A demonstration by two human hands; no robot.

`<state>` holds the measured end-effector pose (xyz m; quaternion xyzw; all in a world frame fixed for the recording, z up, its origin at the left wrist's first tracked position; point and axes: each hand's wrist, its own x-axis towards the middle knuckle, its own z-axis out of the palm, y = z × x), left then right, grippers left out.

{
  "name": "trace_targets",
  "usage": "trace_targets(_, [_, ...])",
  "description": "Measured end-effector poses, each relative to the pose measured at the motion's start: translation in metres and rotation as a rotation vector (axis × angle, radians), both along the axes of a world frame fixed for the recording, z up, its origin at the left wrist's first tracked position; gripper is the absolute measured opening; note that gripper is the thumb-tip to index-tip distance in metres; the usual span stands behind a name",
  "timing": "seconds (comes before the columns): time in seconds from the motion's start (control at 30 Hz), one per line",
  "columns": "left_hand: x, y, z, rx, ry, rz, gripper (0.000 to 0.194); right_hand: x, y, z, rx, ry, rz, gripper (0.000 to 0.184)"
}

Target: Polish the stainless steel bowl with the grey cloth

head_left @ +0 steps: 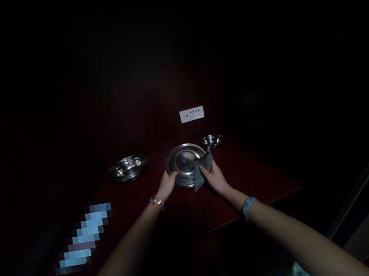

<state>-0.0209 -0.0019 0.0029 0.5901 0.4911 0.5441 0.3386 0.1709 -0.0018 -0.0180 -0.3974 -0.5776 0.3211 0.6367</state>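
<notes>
A round steel plate [184, 161] is held up over the dark red table, its hollow side facing me. My left hand [168, 183] grips its lower left rim, thumb on the inner face. In my right hand [216, 177] is a grey-green cloth [198, 174], pinched against the plate's right side. The cloth hides part of that rim, and the fingers behind the plate are out of sight. Behind the right hand, a small steel bowl [212, 140] rests on the table.
Several stacked steel plates [128, 168] stand at the table's left back. A blurred-out bluish patch [85, 240] lies at the left front of the dark red table [190, 216]. On the back wall is a white socket panel [192, 114]. The surroundings are very dark.
</notes>
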Motion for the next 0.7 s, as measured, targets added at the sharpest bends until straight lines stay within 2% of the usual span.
trace_targets(0.1, [-0.0045, -0.0002, 0.0052, -0.062, -0.025, 0.045, 0.018, -0.0003, -0.0025, 0.0013, -0.036, -0.047, 0.006, 0.038])
trace_targets(0.23, [-0.0080, -0.0005, 0.0074, -0.016, 0.025, 0.037, 0.016, -0.0002, -0.0025, 0.0008, -0.032, -0.062, -0.002, 0.031])
trace_targets(0.5, [-0.0019, -0.0046, -0.0013, 0.075, 0.128, -0.052, 0.026, 0.0024, 0.0051, -0.0046, -0.034, 0.015, -0.041, 0.039])
trace_targets(0.7, [-0.0027, -0.0050, -0.0024, 0.109, 0.186, -0.017, 0.030, 0.0036, 0.0042, -0.0036, -0.049, -0.008, -0.066, 0.041])
